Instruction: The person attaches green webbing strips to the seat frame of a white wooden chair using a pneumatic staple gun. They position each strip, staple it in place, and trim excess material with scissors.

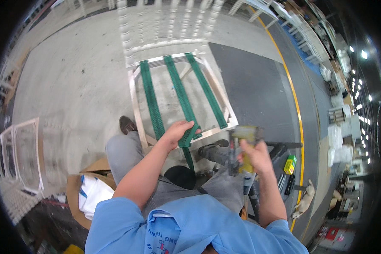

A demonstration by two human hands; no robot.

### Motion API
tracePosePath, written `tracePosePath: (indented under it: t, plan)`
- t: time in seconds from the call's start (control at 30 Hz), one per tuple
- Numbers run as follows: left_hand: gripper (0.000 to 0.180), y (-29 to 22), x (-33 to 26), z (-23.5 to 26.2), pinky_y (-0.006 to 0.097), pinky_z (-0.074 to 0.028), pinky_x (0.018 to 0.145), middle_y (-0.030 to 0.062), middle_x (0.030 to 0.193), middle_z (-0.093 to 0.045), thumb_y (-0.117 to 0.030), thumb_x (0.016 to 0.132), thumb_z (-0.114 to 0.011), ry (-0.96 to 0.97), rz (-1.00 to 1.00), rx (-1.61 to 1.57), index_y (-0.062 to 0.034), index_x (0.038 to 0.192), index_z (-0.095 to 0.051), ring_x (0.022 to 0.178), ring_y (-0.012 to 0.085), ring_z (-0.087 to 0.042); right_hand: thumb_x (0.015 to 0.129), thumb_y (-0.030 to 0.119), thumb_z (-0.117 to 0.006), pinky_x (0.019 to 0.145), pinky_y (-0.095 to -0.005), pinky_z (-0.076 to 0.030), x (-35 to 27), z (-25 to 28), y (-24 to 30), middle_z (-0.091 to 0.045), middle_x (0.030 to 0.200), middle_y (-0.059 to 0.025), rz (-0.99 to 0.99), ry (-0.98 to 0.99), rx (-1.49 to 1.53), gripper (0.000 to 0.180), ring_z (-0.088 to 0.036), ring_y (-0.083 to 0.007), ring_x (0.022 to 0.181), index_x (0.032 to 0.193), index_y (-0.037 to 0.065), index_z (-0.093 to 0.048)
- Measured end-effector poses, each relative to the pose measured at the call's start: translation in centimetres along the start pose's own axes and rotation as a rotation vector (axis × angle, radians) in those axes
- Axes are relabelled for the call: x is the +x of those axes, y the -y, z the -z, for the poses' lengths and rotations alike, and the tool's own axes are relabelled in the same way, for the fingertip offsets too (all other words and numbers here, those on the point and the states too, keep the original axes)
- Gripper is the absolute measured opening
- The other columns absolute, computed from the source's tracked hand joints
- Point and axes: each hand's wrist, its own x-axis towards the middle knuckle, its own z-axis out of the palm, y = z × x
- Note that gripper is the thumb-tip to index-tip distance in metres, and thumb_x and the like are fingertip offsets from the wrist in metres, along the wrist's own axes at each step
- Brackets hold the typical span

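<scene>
I wear a light blue short-sleeved shirt with red and blue print on the chest, grey trousers, and dark brown shoes. My forearms and hands are bare.

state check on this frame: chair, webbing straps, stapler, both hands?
chair frame: upright on the floor, seat open, unpadded.
green webbing straps: three laid front to back across the seat.
left hand: gripping the middle strap's end at the front rail.
right hand: closed around the tool.
yellow staple gun: held up, off the frame, blurred.
</scene>
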Motion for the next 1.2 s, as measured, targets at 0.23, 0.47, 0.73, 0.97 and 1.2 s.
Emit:
tracePosePath:
  t: [0.23, 0.47, 0.73, 0.97, 1.2]
  plan:
    - [0.037, 4.6, -1.1, -1.5, 0.034, -0.051, 0.077, 0.0091, 0.093, -0.071, -0.031, 0.099, -0.064, -0.112, -0.255, 0.761, -0.0015, 0.12, -0.07, 0.083, 0.0165, -0.061, 0.099, 0.033, -0.072, 0.053, -0.0319, -0.052, -10.0, 17.0, -6.2, -0.065, 0.099, -0.0065, -0.094, -0.604, 0.205, 0.041, -0.063, -0.0169, 0.064, 0.122, 0.002, -0.06]
    - [0.033, 6.4, -1.6, -2.0, 0.041, -0.049, 0.076, 0.0211, 0.087, -0.068, -0.026, 0.101, -0.062, -0.224, -0.524, 1.076, 0.0044, 0.111, -0.067, 0.079, 0.0271, -0.062, 0.095, 0.045, -0.074, 0.058, -0.0366, -0.057, -10.9, 22.8, -21.7, -0.064, 0.103, -0.0086, -0.328, -0.501, 0.587, 0.051, -0.065, -0.0214, 0.072, 0.124, 0.004, -0.06]
    - [0.031, 7.5, -2.3, -3.8, 0.028, -0.046, 0.075, -0.0003, 0.094, -0.065, -0.024, 0.106, -0.059, -0.18, -0.427, 0.749, 0.0016, 0.119, -0.068, 0.085, 0.0098, -0.057, 0.092, 0.05, -0.074, 0.081, -0.043, -0.058, -11.9, 24.1, -27.6, -0.074, 0.101, -0.0169, -0.411, -0.713, 0.045, 0.054, -0.073, -0.0301, 0.094, 0.113, 0.001, -0.073]
    - [0.032, 6.5, -2.8, -3.0, 0.026, -0.041, 0.101, 0.0007, 0.121, -0.071, -0.022, 0.106, -0.06, -0.14, -0.253, 0.49, -0.0015, 0.127, -0.071, 0.111, 0.0104, -0.059, 0.083, 0.034, -0.079, 0.102, -0.0471, -0.051, -18.4, 25.5, -30.8, -0.067, 0.129, -0.0248, -0.774, -0.87, -0.63, 0.073, -0.064, -0.0412, 0.121, 0.145, 0.005, -0.054]
    - [0.039, 4.4, -3.8, -3.4, 0.027, -0.056, 0.085, 0.0121, 0.127, -0.071, -0.023, 0.107, -0.056, 0.102, -0.104, 0.092, 0.0019, 0.136, -0.06, 0.106, 0.0144, -0.068, 0.087, 0.007, -0.066, 0.076, -0.0402, -0.057, -21.5, 26.3, -33.8, -0.071, 0.114, -0.0223, -0.686, -0.801, -0.133, 0.063, -0.073, -0.0307, 0.096, 0.148, -0.001, -0.049]
